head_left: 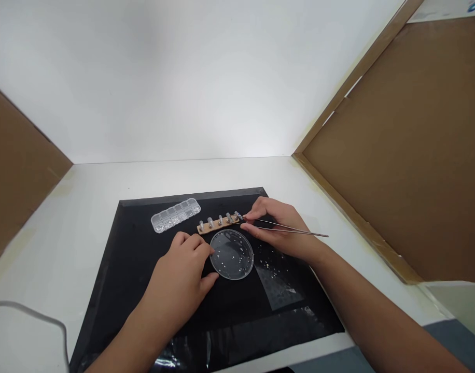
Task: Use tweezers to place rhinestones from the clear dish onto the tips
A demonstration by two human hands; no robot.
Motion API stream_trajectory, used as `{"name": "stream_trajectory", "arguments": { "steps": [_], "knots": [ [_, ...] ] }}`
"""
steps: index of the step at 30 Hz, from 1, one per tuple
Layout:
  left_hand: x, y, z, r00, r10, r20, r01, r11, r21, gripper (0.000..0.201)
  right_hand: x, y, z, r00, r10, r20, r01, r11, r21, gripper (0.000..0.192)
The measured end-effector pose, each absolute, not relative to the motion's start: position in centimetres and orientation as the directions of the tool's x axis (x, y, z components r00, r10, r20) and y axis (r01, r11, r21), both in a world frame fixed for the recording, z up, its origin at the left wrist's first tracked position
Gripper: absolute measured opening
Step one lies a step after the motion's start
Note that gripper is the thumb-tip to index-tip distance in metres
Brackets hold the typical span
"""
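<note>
My right hand [278, 228] pinches tweezers [288, 228], tips at the wooden strip [219, 224] at frame centre, perhaps gripping a bead. My left hand [183, 274], loosely curled and empty, steadies the round dish [232, 254]; I'd keep it still.

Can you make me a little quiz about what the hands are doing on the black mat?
1. True or false: the right hand holds the tweezers with their tips at the wooden strip.
2. What does the left hand touch? A) the round clear dish B) the compartment box C) the grey cable
3. Fill in: the dish lies on the ___ mat.

Key: 1 true; 2 A; 3 black.
</note>
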State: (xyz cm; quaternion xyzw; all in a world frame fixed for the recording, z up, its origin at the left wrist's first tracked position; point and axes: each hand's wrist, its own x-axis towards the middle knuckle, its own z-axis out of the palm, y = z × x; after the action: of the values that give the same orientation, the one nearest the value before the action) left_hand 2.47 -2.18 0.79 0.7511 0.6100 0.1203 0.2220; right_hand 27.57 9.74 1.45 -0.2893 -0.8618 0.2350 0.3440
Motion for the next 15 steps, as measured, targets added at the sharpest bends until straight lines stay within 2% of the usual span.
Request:
{"name": "stream_trajectory", "arguments": {
  "steps": [15],
  "knots": [
    [2.56,-2.15,1.12,0.221,0.971,-0.094,0.877,-0.156,0.454,0.03,27.72,9.21,2.08,-0.582,0.663,0.471,0.324,0.72,-0.613,0.014]
  ]
}}
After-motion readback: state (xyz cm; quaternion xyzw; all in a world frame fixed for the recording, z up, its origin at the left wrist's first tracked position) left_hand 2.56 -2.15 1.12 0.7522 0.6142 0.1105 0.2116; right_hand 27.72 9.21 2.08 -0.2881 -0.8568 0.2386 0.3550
